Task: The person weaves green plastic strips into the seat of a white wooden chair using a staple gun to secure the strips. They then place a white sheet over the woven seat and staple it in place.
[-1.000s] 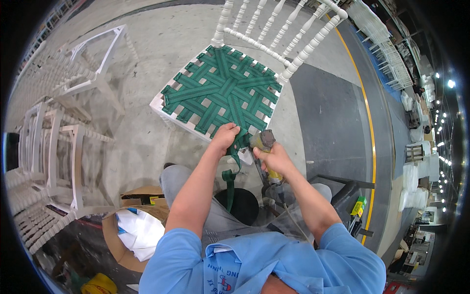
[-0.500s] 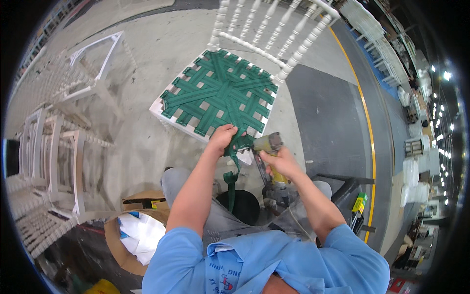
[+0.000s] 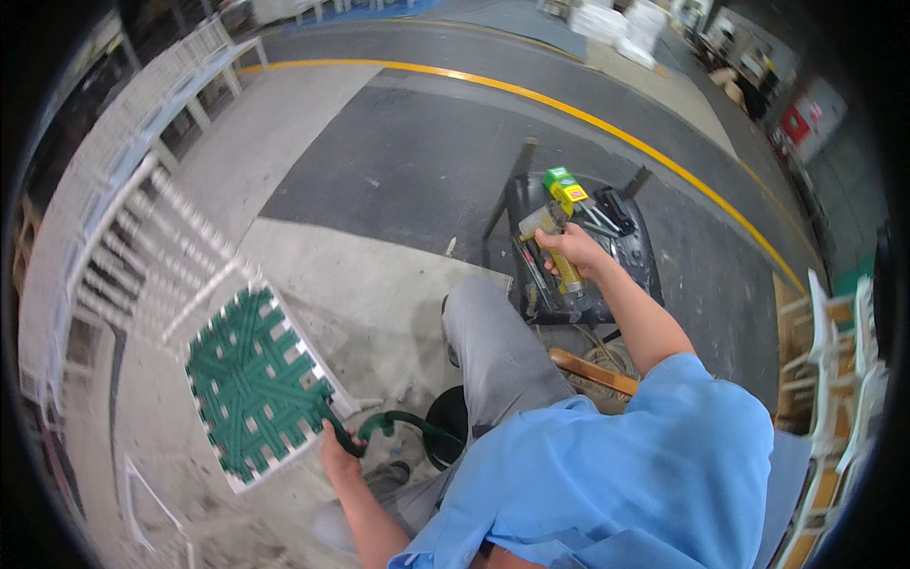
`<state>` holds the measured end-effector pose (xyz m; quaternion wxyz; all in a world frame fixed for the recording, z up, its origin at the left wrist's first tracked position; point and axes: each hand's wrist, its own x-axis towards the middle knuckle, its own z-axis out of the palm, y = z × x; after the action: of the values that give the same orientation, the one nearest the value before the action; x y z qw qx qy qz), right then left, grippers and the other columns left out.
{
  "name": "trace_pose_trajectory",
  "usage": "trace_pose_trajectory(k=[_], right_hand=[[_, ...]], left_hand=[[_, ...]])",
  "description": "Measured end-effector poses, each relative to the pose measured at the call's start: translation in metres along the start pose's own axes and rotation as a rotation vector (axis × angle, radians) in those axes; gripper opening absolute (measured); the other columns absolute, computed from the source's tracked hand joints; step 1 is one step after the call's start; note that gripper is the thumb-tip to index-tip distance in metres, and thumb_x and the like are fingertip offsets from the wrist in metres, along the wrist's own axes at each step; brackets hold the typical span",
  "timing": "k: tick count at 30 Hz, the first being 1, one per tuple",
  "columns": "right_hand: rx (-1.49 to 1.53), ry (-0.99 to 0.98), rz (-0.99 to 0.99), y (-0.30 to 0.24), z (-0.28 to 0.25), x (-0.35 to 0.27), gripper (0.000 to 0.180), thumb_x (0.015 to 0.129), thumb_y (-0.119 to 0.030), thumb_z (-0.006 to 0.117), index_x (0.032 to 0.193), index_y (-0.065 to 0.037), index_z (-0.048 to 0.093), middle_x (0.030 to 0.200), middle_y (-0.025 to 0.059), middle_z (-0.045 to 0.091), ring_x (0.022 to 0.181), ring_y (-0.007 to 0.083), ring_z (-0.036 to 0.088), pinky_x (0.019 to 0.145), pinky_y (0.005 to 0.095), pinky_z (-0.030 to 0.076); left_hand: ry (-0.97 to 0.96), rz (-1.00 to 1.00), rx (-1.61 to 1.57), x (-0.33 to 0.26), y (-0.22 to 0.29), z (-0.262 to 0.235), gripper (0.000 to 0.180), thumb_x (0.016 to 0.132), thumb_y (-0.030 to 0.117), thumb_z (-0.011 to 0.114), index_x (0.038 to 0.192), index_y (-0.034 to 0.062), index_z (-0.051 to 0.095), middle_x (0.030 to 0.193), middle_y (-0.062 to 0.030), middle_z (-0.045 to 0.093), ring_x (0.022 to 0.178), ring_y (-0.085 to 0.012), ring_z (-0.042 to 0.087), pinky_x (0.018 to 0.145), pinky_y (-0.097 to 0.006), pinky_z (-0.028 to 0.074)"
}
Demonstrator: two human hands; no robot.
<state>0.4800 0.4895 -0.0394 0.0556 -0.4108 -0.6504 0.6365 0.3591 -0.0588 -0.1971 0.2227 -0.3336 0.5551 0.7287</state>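
A white chair with a turned-spindle back stands at the left, its seat woven with green webbing. At the seat's near corner my left hand is closed on the loose green webbing strap, which trails into a dark round container by my legs. Out to the right, my right hand grips a yellow staple gun by its handle. The gun is over a black stand whose top carries tools and a green and yellow box.
Beside my right leg lie a coiled hose and a brown wooden piece. White chair frames stand at the far right. A long row of white chairs lines the upper left. A yellow line crosses the floor beyond.
My view has turned to the right, so the chair now appears at the left. My right hand has carried the staple gun from the seat's edge to the black stand. My left hand still holds the strap.
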Motion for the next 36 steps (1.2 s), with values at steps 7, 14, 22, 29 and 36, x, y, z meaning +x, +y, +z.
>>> trace_pose_trajectory(k=[7, 14, 22, 29, 36], right_hand=[[0.303, -0.078, 0.224, 0.093, -0.095, 0.041, 0.047, 0.094, -0.044, 0.076, 0.121, -0.007, 0.064, 0.103, 0.0059, 0.065, 0.071, 0.0182, 0.065, 0.059, 0.0347, 0.057], [-0.802, 0.319, 0.014, 0.093, -0.103, 0.018, 0.04, 0.087, -0.038, 0.075, 0.103, -0.002, 0.077, 0.107, 0.0228, 0.075, 0.104, 0.0344, 0.073, 0.091, 0.0447, 0.057], [-0.851, 0.473, 0.187, 0.125, -0.173, -0.044, 0.086, 0.069, -0.028, 0.088, 0.141, -0.006, 0.046, 0.123, 0.0261, 0.067, 0.117, 0.0423, 0.065, 0.1, 0.0488, 0.054], [-0.77, 0.289, 0.114, 0.071, -0.174, -0.1, 0.082, 0.074, -0.024, 0.077, 0.149, -0.006, 0.049, 0.131, 0.0268, 0.066, 0.123, 0.0405, 0.064, 0.104, 0.0431, 0.05], [-0.779, -0.097, -0.459, -0.045, -0.022, -0.089, 0.063, 0.076, -0.042, 0.087, 0.124, -0.01, 0.06, 0.11, 0.0178, 0.071, 0.104, 0.0372, 0.069, 0.086, 0.0467, 0.054]], left_hand=[[-0.007, -0.186, -0.347, -0.014, 0.005, 0.055, 0.046, 0.095, 0.056, 0.07, 0.11, 0.0136, 0.064, 0.084, -0.0065, 0.064, 0.048, -0.0149, 0.041, 0.048, -0.029, 0.04], [0.149, -0.011, -0.325, -0.021, 0.016, 0.048, 0.047, 0.095, 0.06, 0.067, 0.102, 0.0136, 0.065, 0.074, -0.0005, 0.058, 0.045, -0.0145, 0.037, 0.047, -0.028, 0.039], [0.041, -0.14, -0.317, -0.043, -0.015, 0.079, 0.049, 0.096, 0.063, 0.064, 0.107, 0.015, 0.065, 0.081, 0.0011, 0.06, 0.051, -0.0128, 0.039, 0.046, -0.028, 0.035], [-0.068, -0.256, 0.007, -0.135, -0.032, 0.068, 0.053, 0.101, 0.049, 0.062, 0.135, 0.0095, 0.054, 0.104, -0.0072, 0.065, 0.08, -0.0198, 0.06, 0.067, -0.036, 0.053], [-0.244, 0.075, 0.176, -0.091, 0.082, 0.057, 0.028, 0.104, 0.025, 0.06, 0.111, -0.0016, 0.065, 0.089, -0.0133, 0.071, 0.071, -0.0249, 0.066, 0.064, -0.042, 0.056]])
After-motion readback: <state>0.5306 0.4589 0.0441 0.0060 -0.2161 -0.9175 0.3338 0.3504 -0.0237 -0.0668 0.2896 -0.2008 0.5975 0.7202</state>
